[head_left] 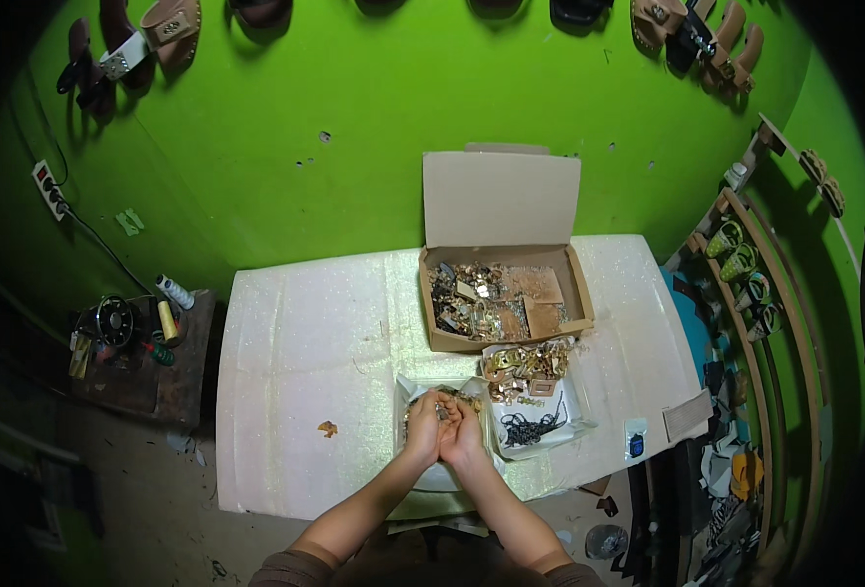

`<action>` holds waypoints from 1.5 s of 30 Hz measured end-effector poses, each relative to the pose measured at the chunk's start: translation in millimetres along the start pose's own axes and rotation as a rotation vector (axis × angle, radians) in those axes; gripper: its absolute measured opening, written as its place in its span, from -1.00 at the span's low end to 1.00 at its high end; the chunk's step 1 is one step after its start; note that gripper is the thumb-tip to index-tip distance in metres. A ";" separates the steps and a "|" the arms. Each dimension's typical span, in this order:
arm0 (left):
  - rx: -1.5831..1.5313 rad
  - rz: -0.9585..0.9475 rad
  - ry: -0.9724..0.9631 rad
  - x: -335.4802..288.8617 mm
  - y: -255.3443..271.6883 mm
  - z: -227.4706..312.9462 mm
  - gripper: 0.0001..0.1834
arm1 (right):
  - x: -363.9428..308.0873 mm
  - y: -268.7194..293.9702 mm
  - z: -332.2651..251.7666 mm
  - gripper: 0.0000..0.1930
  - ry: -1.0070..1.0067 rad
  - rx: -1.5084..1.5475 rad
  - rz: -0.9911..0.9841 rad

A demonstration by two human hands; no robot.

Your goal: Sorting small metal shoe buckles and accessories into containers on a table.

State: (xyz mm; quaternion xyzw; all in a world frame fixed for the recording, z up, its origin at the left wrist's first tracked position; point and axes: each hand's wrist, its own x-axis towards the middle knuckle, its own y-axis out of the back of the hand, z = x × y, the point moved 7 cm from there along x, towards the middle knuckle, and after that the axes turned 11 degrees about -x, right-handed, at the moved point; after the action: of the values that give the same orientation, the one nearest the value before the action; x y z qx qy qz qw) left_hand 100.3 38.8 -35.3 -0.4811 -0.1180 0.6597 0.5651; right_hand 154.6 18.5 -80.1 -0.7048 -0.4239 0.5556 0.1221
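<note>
My left hand [423, 425] and my right hand [463, 432] are cupped together, their inner edges touching, over a white plastic tray [439, 480] near the table's front. Their fingers curl inward around a hollow; a few small pieces seem to lie in it, too small to name. Shiny ornaments [473, 401] show in the tray beyond my fingers. Touching this tray on the right is a second white tray [571, 406], with gold-coloured buckles [525, 362] at its far end and a tangle of black cord or chain [533, 427] at its near end.
Behind the trays stands an open cardboard box [501, 201] of metal fittings and brown pieces. A small orange-brown scrap [328, 428] lies left on the pale table [295, 342]. Far left is a sewing machine [116, 321]; a wooden rack [779, 411] stands right.
</note>
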 end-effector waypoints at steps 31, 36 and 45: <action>0.419 -0.294 0.473 -14.5 10.5 29.1 -0.61 | -17.3 7.8 -7.4 -0.77 -0.127 -0.233 -0.162; 0.803 -0.524 0.431 -18.6 3.8 26.2 -0.67 | -14.4 6.3 8.2 -0.78 -0.206 -0.219 -0.402; 0.392 -0.316 0.516 -30.0 23.4 30.3 -0.63 | -34.4 18.5 -13.3 -0.77 -0.105 -0.174 -0.171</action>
State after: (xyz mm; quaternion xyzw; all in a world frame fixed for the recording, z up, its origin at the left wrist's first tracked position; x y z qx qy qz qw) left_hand 59.2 17.0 -21.2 -0.4899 0.0845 0.4314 0.7528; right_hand 174.1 -14.0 -64.0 -0.6440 -0.5346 0.5406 0.0850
